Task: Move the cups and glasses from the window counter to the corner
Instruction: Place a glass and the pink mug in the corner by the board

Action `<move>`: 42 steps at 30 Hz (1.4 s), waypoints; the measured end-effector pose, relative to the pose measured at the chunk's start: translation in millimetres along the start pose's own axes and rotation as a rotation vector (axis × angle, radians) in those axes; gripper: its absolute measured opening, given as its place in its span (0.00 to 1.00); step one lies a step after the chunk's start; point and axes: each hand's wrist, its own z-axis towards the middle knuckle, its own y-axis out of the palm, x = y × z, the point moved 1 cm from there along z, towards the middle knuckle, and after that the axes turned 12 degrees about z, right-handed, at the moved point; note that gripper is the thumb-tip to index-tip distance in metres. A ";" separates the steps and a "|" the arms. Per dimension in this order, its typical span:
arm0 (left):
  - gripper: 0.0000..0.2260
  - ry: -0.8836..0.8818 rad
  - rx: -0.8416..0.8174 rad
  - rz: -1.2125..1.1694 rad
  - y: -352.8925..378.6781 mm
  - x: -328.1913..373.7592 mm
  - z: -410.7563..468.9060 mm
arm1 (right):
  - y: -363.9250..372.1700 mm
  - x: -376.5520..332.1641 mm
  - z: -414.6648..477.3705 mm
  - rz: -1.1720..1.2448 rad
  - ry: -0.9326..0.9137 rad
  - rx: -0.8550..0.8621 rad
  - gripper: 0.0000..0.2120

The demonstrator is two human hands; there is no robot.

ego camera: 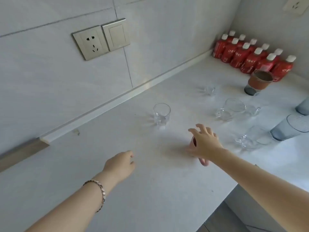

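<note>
A small pink cup (192, 144) stands on the white counter (150, 190), mostly hidden under my right hand (206, 144). That hand hovers over it with fingers spread; I see no grip on it. My left hand (120, 165), loosely curled and holding nothing, rests low over the counter to the left. A clear glass (161, 114) stands alone beyond both hands. Toward the corner are a tiny clear glass (209, 90), clear glass mugs (232, 108) (252, 139), two blue-grey tumblers (287, 128) (303, 106) and a brown-sleeved cup (258, 82).
Several red bottles (247, 57) with white caps fill the far corner against the wall. A socket and switch plate (100, 39) sit on the tiled wall at left. The counter's front edge (234, 190) drops off at lower right.
</note>
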 end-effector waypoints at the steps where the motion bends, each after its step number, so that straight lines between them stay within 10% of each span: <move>1: 0.16 -0.018 0.009 -0.012 -1.0 9.9 11.6 | -4.0 11.2 5.2 -0.007 0.037 -0.050 0.39; 9: 0.38 -0.079 0.328 -0.370 -37.6 90.5 92.8 | -10.2 53.5 28.4 0.051 -0.064 -0.152 0.42; 13: 0.49 -0.109 0.234 -0.408 -50.5 112.3 147.6 | -17.4 64.2 38.7 0.171 -0.014 -0.102 0.41; 22: 0.35 -0.159 0.265 -0.454 -52.3 100.7 126.0 | -32.3 48.8 50.4 0.201 -0.048 -0.026 0.41; 42: 0.35 -0.759 0.500 -0.689 74.2 -339.9 -205.4 | 164.9 -357.9 -77.6 0.159 -0.584 -0.270 0.43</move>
